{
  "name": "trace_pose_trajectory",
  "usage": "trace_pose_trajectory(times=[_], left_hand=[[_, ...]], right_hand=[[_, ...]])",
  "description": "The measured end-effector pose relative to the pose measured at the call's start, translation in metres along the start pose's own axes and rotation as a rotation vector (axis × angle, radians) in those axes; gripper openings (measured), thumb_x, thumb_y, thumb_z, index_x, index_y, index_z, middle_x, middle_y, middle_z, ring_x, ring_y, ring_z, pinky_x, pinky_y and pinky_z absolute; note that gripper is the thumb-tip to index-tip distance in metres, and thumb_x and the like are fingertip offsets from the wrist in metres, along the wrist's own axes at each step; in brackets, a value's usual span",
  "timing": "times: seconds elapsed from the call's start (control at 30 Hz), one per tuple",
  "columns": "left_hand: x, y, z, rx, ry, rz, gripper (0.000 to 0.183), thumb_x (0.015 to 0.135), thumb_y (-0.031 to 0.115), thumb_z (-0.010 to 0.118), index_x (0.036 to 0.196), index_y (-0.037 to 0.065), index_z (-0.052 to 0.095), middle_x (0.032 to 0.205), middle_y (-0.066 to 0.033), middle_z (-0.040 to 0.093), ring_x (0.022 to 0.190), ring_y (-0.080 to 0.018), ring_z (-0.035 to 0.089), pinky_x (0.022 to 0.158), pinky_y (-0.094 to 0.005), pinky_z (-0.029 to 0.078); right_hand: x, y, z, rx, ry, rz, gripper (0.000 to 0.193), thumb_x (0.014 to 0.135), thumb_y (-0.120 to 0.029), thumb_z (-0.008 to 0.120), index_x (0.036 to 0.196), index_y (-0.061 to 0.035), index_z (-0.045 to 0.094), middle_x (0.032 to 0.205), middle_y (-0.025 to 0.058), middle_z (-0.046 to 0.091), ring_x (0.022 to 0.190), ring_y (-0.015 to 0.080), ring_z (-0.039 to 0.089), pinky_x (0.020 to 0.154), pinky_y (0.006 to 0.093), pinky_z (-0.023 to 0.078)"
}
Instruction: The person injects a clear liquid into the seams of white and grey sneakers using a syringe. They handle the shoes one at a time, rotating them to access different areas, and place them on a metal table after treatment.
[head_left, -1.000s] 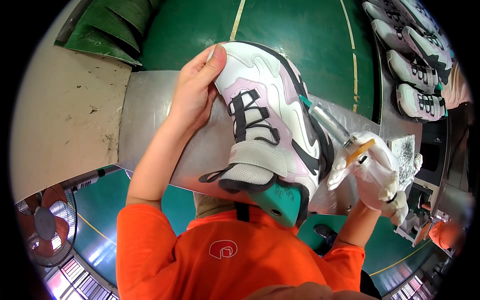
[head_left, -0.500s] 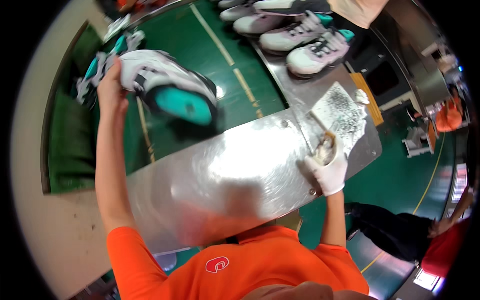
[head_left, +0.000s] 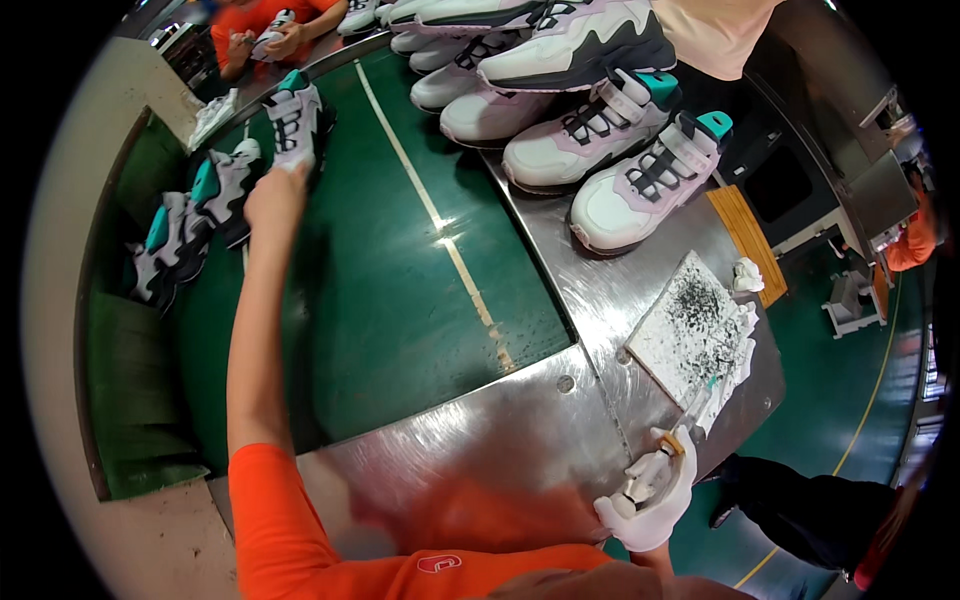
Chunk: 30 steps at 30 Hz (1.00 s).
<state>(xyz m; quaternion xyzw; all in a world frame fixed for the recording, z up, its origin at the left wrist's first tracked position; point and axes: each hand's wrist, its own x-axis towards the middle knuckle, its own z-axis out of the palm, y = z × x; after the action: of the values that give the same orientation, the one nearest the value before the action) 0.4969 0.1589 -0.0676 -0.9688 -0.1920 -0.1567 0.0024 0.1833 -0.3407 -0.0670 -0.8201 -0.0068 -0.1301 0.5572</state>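
My bare left hand [head_left: 275, 200] is closed on the toe of a white and lilac sneaker [head_left: 293, 130] with dark straps and a teal lining, on the green conveyor belt [head_left: 390, 300]. Two similar sneakers [head_left: 230, 180] [head_left: 175, 240] lie beside it on the left. My right hand [head_left: 660, 505], in a white glove with bare fingertips, is curled around a slim tool [head_left: 695, 408] with a pale shaft and teal tip. That tip is over a white pad [head_left: 685, 315] speckled with black. The tool's exact kind is unclear.
Several sneakers [head_left: 645, 195] are piled on the metal table [head_left: 540, 240] at the upper right. A crumpled white wad [head_left: 746, 275] and a yellow wooden board [head_left: 745, 240] lie by the pad. A person in orange [head_left: 270, 30] handles a shoe at the far left; another stands at right.
The sneaker in my left hand, earlier tilted in the air, is now farther away on the belt. My right hand with the tool is lower in view. The view has shifted.
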Motion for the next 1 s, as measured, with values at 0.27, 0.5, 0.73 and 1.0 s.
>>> trace_pose_trajectory(times=[0.27, 0.5, 0.73, 1.0], left_hand=[[-0.010, 0.252, -0.080, -2.420, -0.915, -0.242, 0.064, 0.097, 0.038, 0.046, 0.140, -0.006, 0.029, 0.140, -0.0285, 0.040, 0.128, -0.0456, 0.043, 0.097, -0.0637, 0.046], [-0.164, 0.204, -0.158, -2.427, -0.536, -0.311, 0.038, 0.095, 0.013, 0.049, 0.127, -0.005, 0.043, 0.130, -0.0212, 0.049, 0.119, -0.0380, 0.052, 0.094, -0.0562, 0.053], [-0.422, 0.047, -0.216, -1.989, 0.001, -0.703, 0.049, 0.094, 0.011, 0.056, 0.131, -0.006, 0.030, 0.126, -0.0227, 0.050, 0.114, -0.0319, 0.057, 0.092, -0.0517, 0.056], [-0.474, 0.048, -0.218, -1.956, -0.545, -0.792, 0.048, 0.094, 0.020, 0.061, 0.130, -0.004, 0.040, 0.123, -0.0154, 0.054, 0.104, -0.0273, 0.063, 0.090, -0.0432, 0.057]], right_hand=[[0.026, -0.009, 0.006, 0.439, 0.048, 0.295, 0.096, 0.057, 0.003, 0.075, 0.142, 0.0002, 0.030, 0.128, 0.0119, 0.044, 0.097, 0.0182, 0.053, 0.079, 0.0280, 0.048], [0.015, 0.008, -0.024, 0.361, -0.203, 0.216, 0.092, 0.058, -0.001, 0.074, 0.141, -0.0010, 0.034, 0.125, 0.0126, 0.048, 0.108, 0.0217, 0.052, 0.090, 0.0313, 0.046], [-0.021, -0.019, -0.032, 0.456, -0.390, 0.194, 0.083, 0.062, 0.003, 0.068, 0.138, -0.0033, 0.035, 0.114, 0.0123, 0.053, 0.083, 0.0139, 0.057, 0.072, 0.0275, 0.051], [-0.018, -0.004, 0.015, -0.227, -0.095, -0.277, 0.084, 0.063, -0.012, 0.080, 0.135, 0.0023, 0.041, 0.125, 0.0177, 0.051, 0.106, 0.0265, 0.055, 0.095, 0.0359, 0.044]])
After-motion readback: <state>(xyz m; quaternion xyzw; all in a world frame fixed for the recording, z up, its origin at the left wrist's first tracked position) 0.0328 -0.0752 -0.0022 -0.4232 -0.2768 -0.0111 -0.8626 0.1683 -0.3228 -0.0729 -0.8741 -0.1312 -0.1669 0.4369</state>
